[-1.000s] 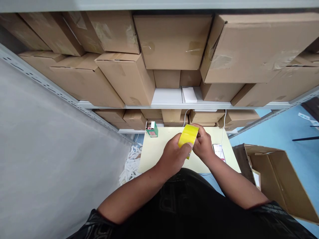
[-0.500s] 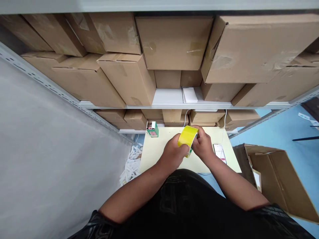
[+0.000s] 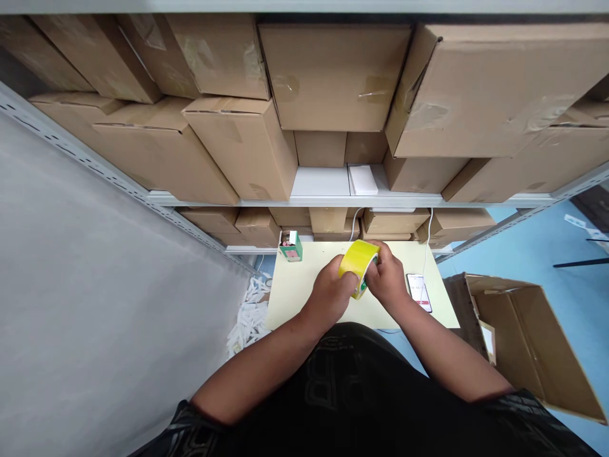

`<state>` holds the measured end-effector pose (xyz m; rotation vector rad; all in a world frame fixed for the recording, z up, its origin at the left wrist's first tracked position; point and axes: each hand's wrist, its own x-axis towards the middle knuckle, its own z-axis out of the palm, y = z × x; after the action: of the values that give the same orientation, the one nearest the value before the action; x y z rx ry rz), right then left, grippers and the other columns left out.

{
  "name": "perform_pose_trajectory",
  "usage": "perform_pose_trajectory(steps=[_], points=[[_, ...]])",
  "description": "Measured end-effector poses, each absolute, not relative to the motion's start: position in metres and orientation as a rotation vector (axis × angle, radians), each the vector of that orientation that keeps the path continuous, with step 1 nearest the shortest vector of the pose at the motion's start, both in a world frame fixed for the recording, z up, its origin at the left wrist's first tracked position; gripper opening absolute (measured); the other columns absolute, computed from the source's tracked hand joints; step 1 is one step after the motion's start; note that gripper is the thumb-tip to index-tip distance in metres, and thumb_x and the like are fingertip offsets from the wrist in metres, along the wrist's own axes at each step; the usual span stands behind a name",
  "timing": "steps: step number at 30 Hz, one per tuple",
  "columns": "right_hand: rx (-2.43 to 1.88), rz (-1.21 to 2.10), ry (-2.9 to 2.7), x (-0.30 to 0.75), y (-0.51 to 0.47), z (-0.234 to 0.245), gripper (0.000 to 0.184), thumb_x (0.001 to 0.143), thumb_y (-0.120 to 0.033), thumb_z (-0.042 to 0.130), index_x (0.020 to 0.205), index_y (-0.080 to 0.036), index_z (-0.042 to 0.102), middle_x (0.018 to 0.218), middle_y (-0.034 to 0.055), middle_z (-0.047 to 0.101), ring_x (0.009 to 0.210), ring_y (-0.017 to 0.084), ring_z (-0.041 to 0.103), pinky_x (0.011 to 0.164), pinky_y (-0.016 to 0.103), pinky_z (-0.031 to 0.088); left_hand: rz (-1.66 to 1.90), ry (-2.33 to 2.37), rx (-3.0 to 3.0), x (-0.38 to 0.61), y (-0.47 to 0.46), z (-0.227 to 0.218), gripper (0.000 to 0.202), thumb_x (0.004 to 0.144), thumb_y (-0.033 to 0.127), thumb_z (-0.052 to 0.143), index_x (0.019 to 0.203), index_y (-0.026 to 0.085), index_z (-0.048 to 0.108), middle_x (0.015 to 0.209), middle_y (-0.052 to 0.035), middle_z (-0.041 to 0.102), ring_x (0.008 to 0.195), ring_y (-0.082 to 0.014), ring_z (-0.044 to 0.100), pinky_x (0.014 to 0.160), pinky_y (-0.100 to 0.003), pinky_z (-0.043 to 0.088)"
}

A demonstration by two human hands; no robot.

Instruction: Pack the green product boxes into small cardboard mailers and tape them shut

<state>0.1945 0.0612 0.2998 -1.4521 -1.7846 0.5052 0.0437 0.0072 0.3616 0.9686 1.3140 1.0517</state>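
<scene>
A roll of yellow packing tape [image 3: 358, 260] is held between both hands above the pale table [image 3: 304, 292]. My left hand [image 3: 332, 289] grips its left side, with the thumb lying across the tape face. My right hand [image 3: 386, 276] is closed on the right rim, its fingers partly inside the core; the fingertips are hidden there. To the left at the back of the table stands a small green box [image 3: 291, 246] with an open top. A phone [image 3: 419, 292] lies flat near my right forearm, a white cable running over it.
Shelves of cardboard boxes [image 3: 335, 76] rise in front, a white shelf edge [image 3: 333, 202] just beyond the table. An open carton [image 3: 537, 343] stands at the right. White scraps [image 3: 248, 324] pile up by the grey wall [image 3: 118, 285] at the left.
The camera view has shifted slightly. The tape roll has turned a little in my hands, and both hands stay on it in about the same place.
</scene>
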Motion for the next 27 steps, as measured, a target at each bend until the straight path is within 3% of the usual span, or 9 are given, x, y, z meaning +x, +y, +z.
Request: perform_pose_trajectory(steps=[9,27], points=[[-1.447,0.495,-1.798,0.1944,0.0607,0.3037,0.040,0.084,-0.029,0.053,0.123,-0.023,0.061,0.106,0.0090,0.078,0.086,0.027,0.073,0.079,0.039,0.057,1.056,1.316,0.937,0.0438,0.0059,0.3710,0.014,0.066,0.022,0.052,0.080,0.020,0.054,0.070,0.0025,0.053,0.069,-0.0154,0.054,0.058,-0.024,0.041],[-1.507,0.466,-1.802,0.1947,0.0607,0.3092,0.040,0.086,-0.034,0.051,0.123,-0.022,0.062,0.106,0.0101,0.078,0.088,0.028,0.074,0.079,0.040,0.057,1.069,1.301,0.952,0.0442,0.0113,0.3619,0.018,0.069,0.023,0.054,0.086,0.019,0.059,0.072,0.0020,0.056,0.068,-0.0152,0.056,0.059,-0.024,0.044]])
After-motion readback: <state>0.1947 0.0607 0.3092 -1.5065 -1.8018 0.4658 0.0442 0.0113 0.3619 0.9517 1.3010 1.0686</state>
